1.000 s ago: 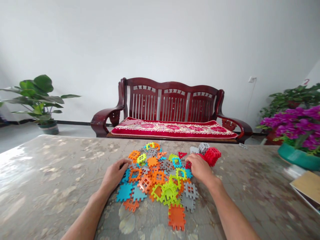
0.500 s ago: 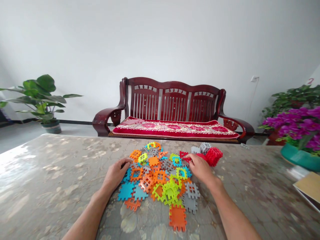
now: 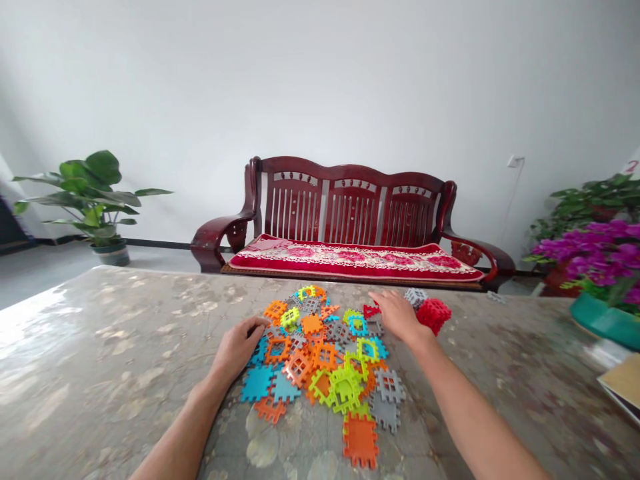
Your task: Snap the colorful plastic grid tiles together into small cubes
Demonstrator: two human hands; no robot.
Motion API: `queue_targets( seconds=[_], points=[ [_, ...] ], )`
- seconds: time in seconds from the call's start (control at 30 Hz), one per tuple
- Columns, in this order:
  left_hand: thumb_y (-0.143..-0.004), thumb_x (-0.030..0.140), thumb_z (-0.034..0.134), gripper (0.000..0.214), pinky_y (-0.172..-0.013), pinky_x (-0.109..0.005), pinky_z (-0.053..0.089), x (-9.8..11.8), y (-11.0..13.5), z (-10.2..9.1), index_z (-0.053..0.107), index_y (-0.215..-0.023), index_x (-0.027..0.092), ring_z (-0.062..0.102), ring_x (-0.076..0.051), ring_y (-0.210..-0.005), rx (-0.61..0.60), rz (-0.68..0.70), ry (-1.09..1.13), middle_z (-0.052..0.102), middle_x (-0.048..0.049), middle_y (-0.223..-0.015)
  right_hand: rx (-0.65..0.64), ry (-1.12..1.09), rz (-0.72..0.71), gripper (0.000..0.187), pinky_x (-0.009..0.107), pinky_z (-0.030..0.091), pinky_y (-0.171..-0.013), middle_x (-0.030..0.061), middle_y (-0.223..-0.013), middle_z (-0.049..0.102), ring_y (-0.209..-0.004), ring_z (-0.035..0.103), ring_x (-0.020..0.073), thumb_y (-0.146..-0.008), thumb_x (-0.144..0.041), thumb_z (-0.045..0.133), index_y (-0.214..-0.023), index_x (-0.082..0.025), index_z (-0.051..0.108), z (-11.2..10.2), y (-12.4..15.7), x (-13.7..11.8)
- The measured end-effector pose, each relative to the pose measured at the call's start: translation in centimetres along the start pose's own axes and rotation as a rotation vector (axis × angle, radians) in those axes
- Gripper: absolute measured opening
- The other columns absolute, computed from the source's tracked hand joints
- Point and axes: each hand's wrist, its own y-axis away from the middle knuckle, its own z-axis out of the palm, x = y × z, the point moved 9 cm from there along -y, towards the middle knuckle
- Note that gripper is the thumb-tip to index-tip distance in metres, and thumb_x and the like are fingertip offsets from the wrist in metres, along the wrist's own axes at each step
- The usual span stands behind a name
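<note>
A heap of flat plastic interlocking tiles [image 3: 325, 363] in orange, lime, blue and grey lies on the marbled table [image 3: 100, 360]. My left hand [image 3: 239, 347] rests at the heap's left edge, fingers curled loosely over blue and grey tiles. My right hand [image 3: 399, 316] reaches over the far right of the heap, fingers extended, its fingertips on a small red piece [image 3: 371, 310]. Just right of that hand stand a built red cube [image 3: 434, 315] and a grey cube [image 3: 415, 297].
A dark red wooden bench [image 3: 350, 220] with a floral cushion stands beyond the table. A green potted plant [image 3: 90, 197] is on the floor at left. Purple flowers in a green pot [image 3: 603, 273] and a tan book [image 3: 623, 383] occupy the table's right side.
My right hand has moved forward from the middle of the heap to the red piece at its far right. My left hand has stayed put. The camera shifted slightly.
</note>
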Motion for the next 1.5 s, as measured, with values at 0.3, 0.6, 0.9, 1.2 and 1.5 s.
queue_targets(
  seconds=[0.3,0.6,0.9,1.2,1.5],
  points=[
    [-0.08,0.039,0.046,0.03,-0.083,-0.026,0.049,0.3,0.1,-0.3,0.071,-0.089,0.025,0.068,-0.02,-0.09,0.017,-0.013,0.01,0.075,0.0021,-0.095,-0.15,-0.045,-0.095,0.044,0.027,0.038,-0.092,0.007,-0.111,0.066,-0.109,0.055,0.02,-0.079,-0.004,0.047,-0.112,-0.023,0.068,2.7,-3.1,-1.3],
    [-0.081,0.039,0.046,0.032,-0.084,-0.028,0.048,-0.1,0.0,0.1,0.071,-0.093,0.025,0.067,-0.021,-0.092,-0.002,-0.022,0.004,0.075,0.0011,-0.095,-0.237,-0.075,-0.031,0.05,0.028,0.041,-0.089,0.0088,-0.115,0.066,-0.106,0.06,0.0209,-0.075,-0.002,0.052,-0.118,-0.023,0.064,5.3,-3.9,-0.5],
    [-0.082,0.04,0.044,0.032,-0.086,-0.028,0.048,0.0,0.1,0.1,0.071,-0.093,0.025,0.067,-0.021,-0.093,-0.012,-0.026,0.0,0.075,0.001,-0.096,-0.264,-0.107,-0.02,0.039,0.023,0.041,-0.081,0.0054,-0.107,0.066,-0.097,0.062,0.0181,-0.07,-0.003,0.057,-0.1,-0.024,0.071,4.4,-4.2,0.0],
    [-0.08,0.04,0.046,0.032,-0.085,-0.027,0.048,0.5,0.2,-0.2,0.071,-0.091,0.024,0.067,-0.021,-0.091,-0.006,-0.031,-0.001,0.075,0.0012,-0.094,-0.205,-0.131,0.001,0.036,0.025,0.039,-0.086,0.0092,-0.108,0.065,-0.103,0.059,0.0195,-0.074,-0.002,0.049,-0.1,-0.019,0.068,2.9,-1.9,0.2],
    [-0.081,0.04,0.046,0.031,-0.086,-0.028,0.048,0.4,0.2,-0.2,0.07,-0.092,0.025,0.067,-0.021,-0.092,-0.007,-0.023,0.008,0.075,0.0014,-0.096,-0.306,-0.222,0.017,0.044,0.026,0.041,-0.084,0.0064,-0.109,0.068,-0.103,0.06,0.0196,-0.069,0.0,0.049,-0.102,-0.021,0.069,3.9,-1.2,0.1]
  ],
)
